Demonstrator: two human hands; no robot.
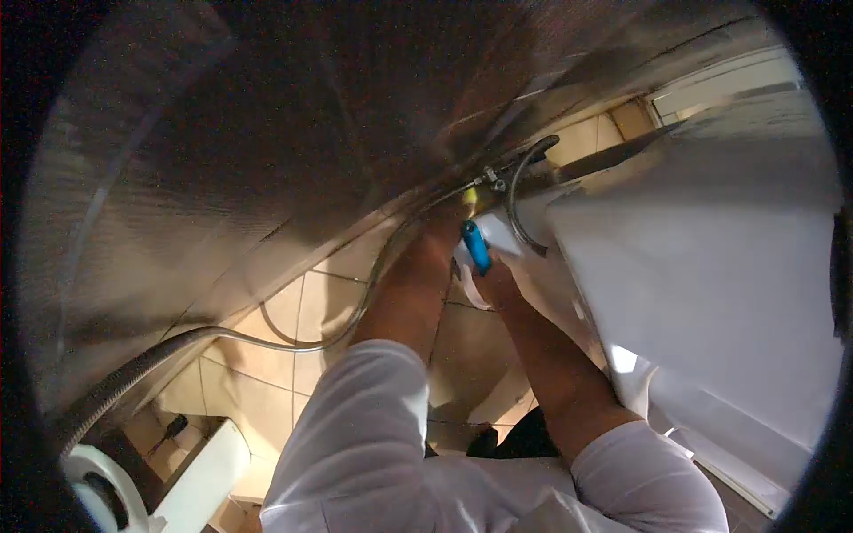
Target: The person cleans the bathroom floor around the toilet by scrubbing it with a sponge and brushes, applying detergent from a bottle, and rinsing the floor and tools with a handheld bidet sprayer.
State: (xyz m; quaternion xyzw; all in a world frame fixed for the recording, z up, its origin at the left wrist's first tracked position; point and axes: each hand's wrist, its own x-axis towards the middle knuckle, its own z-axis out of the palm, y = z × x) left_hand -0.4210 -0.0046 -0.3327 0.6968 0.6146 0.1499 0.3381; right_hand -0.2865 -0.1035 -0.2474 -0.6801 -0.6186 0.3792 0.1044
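A blue cylindrical object [476, 247] is in my right hand [498, 281], its far end angled up toward some pipe fittings. My left hand [451, 216] is just left of it, close to the fittings, with its fingers dark and hard to make out. A small bright yellow spot [470, 197] shows beside my left hand. Metal fittings [496, 180] with a thin braided hose lie just beyond both hands. Below the blue object a curved pale piece [474, 291] is near my right hand; whether it is held is unclear.
A dark tiled wall [267, 133] rises at the left and top. A long hose [213, 332] runs along its foot over the tiled floor [342, 306]. At the right stands a large white appliance [702, 266]. A white object [209, 471] is at the lower left.
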